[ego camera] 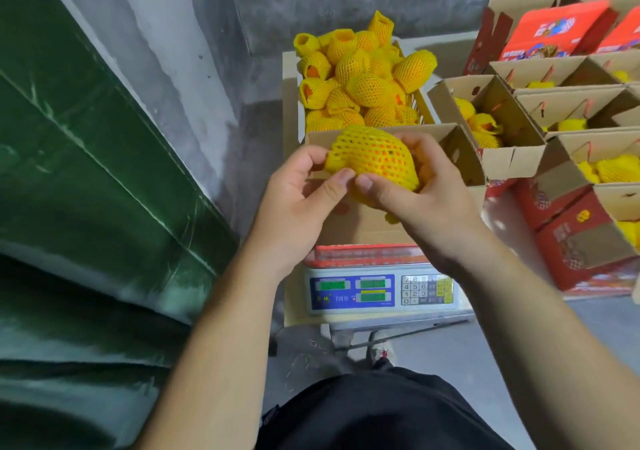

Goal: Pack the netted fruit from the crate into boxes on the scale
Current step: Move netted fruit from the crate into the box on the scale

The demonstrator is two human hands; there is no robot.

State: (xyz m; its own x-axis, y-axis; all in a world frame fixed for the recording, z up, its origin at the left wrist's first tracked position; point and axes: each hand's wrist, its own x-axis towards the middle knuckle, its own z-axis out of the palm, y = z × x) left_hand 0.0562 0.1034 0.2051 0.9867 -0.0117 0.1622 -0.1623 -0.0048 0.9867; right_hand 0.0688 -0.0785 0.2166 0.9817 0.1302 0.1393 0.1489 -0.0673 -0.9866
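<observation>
At frame centre, the left hand (298, 190) and right hand (419, 190) together grip one netted fruit (372, 157) above an open cardboard box (464, 158). The box sits on a digital scale (381, 292) at lower centre. Directly above, a crate (424, 103) holds heaped netted fruit. Partly filled boxes (512, 117) occupy the right side.

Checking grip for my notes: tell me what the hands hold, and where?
Both hands, left hand and right hand, pinch one netted fruit by its near lower edge.
</observation>
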